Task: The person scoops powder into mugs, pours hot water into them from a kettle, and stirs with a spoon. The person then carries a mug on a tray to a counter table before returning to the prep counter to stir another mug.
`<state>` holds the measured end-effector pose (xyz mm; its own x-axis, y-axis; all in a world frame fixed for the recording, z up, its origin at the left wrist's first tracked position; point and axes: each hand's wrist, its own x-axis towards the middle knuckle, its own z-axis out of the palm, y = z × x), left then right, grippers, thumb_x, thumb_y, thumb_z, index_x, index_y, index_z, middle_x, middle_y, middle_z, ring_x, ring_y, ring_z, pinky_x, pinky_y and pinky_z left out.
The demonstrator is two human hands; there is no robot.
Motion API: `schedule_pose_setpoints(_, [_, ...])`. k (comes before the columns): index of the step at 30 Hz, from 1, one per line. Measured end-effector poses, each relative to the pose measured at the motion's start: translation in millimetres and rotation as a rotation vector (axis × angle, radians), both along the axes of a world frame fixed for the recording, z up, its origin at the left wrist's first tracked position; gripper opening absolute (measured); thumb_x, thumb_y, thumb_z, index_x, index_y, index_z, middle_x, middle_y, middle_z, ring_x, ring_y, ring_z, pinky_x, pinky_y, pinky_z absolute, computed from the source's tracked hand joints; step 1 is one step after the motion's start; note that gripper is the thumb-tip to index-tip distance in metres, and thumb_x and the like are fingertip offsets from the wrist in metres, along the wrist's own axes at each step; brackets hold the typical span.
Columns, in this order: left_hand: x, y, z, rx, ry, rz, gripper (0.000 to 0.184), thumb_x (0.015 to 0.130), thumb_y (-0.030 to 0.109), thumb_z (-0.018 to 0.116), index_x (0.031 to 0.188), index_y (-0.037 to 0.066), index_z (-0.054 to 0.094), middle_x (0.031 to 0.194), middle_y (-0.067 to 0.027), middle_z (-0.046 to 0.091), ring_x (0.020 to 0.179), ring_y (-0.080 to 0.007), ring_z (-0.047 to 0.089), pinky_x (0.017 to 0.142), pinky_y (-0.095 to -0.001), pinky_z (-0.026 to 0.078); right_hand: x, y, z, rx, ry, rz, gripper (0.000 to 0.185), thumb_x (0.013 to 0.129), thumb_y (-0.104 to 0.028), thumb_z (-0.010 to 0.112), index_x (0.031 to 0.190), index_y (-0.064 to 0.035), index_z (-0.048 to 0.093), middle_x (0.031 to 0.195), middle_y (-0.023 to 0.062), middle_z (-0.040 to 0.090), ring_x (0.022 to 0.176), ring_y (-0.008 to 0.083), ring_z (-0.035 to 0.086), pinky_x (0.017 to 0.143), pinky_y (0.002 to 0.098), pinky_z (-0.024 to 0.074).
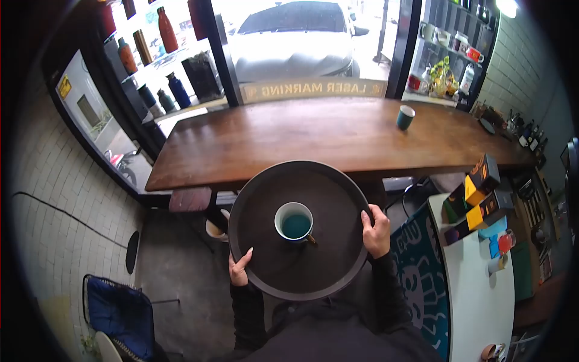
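A round dark tray [338,265] is held level in front of my body, with a white cup [294,222] of blue-green liquid near its centre. The cup's golden handle points to the lower right. My left hand [240,268] grips the tray's lower left rim, thumb on top. On the right rim is my right hand [377,231], its fingers wrapped round the edge. Beyond the tray, a teal and white cup [405,117] stands upright on the wooden table [289,130], toward its right side.
A white counter [476,301] with boxes [490,208] and small cups runs along the right. At the lower left is a blue chair [120,314]. A stool [190,200] stands by the table's near edge. Bottles [167,30] line shelves at the window.
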<state>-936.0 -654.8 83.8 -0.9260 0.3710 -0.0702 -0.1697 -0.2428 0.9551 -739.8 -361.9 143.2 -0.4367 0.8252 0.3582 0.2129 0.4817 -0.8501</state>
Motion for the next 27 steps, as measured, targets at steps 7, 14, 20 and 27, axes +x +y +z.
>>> schedule_pose_setpoints(7, [-106.1, 60.7, 16.3, 0.059, -0.053, -0.036, 0.053, 0.085, 0.002, 0.069, 0.136, -0.005, 0.055, 0.125, -0.0118, 0.065, 0.111, -0.0212, 0.063, 0.103, -0.0300, 0.045, -103.5, 58.9, 0.4, 0.169, -0.103, -0.048, 0.017, 0.092, -0.006, 0.065, 0.103, 0.0056, 0.066, 0.094, 0.0221, 0.065, 0.087, 0.0432, 0.064, 0.077, 0.0455, 0.0504])
schedule_pose_setpoints(14, [-153.6, 94.3, 16.7, 0.089, -0.109, -0.007, 0.056, 0.083, -0.002, 0.067, 0.138, -0.005, 0.053, 0.124, -0.0128, 0.066, 0.112, -0.0227, 0.063, 0.102, -0.0310, 0.047, -170.2, 101.0, -12.7, 0.186, -0.229, 0.010, 0.018, 0.090, -0.007, 0.068, 0.102, 0.0065, 0.066, 0.092, 0.0223, 0.060, 0.086, 0.0431, 0.062, 0.075, 0.0475, 0.0485])
schedule_pose_setpoints(20, [-163.2, 107.9, 21.4, 0.051, -0.149, 0.050, 0.051, 0.083, 0.000, 0.068, 0.133, -0.004, 0.057, 0.119, -0.0118, 0.067, 0.108, -0.0218, 0.065, 0.100, -0.0307, 0.048, -198.6, 123.7, -11.6, 0.233, -0.282, 0.100, 0.019, 0.088, -0.003, 0.067, 0.104, 0.0064, 0.064, 0.095, 0.0242, 0.059, 0.086, 0.0459, 0.061, 0.073, 0.0506, 0.0487])
schedule_pose_setpoints(27, [-163.2, 118.7, 13.8, 0.037, -0.184, 0.102, 0.050, 0.083, 0.001, 0.069, 0.131, -0.005, 0.058, 0.118, -0.0124, 0.068, 0.106, -0.0216, 0.065, 0.098, -0.0316, 0.050, -206.3, 155.0, -3.7, 0.224, -0.359, 0.256, 0.026, 0.089, -0.007, 0.069, 0.112, 0.0045, 0.064, 0.094, 0.0227, 0.060, 0.084, 0.0432, 0.063, 0.074, 0.0488, 0.0501])
